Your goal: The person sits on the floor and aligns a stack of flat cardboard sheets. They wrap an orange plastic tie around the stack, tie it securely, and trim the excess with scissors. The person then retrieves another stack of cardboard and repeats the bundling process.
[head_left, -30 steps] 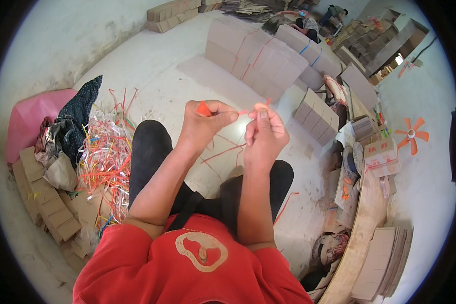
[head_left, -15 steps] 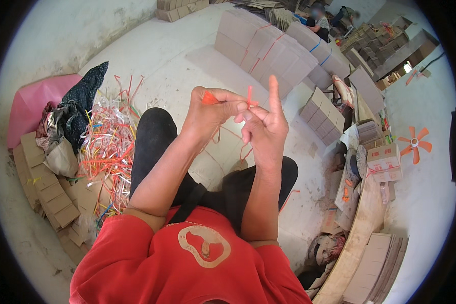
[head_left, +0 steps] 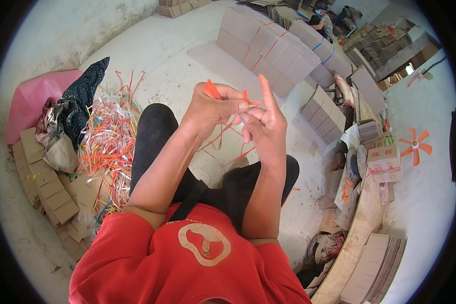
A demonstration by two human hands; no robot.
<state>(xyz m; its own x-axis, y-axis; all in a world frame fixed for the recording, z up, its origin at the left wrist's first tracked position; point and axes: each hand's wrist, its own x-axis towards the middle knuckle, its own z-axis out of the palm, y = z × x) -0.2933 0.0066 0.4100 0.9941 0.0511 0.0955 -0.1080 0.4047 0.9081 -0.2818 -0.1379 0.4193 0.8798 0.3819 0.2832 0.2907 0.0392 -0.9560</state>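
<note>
Both of my hands meet in front of me above my knees, working on a red plastic strap (head_left: 212, 90). My left hand (head_left: 207, 111) is closed, with the strap pinched between thumb and forefinger and a folded piece sticking up behind the thumb. My right hand (head_left: 266, 126) pinches the strap at the same spot with its thumb and curled fingers, while its forefinger points up. A short red end shows between the two hands. Thin loops of strap hang below them toward the floor. The exact crossing of the strap is partly hidden by my fingers.
Left of my knee lies a tangled heap of coloured straps (head_left: 109, 137), beside flattened cardboard (head_left: 48, 187) and a pink sheet (head_left: 33, 104). Strapped cardboard stacks (head_left: 268, 50) stand ahead. On the right are a carton (head_left: 383, 163), an orange fan (head_left: 415, 146) and a wooden board (head_left: 357, 243). Two people are far off.
My hands stay together and shift only slightly. The red end between them has tilted, and more of the hanging strap shows below my left hand. My right forefinger leans a little further left.
</note>
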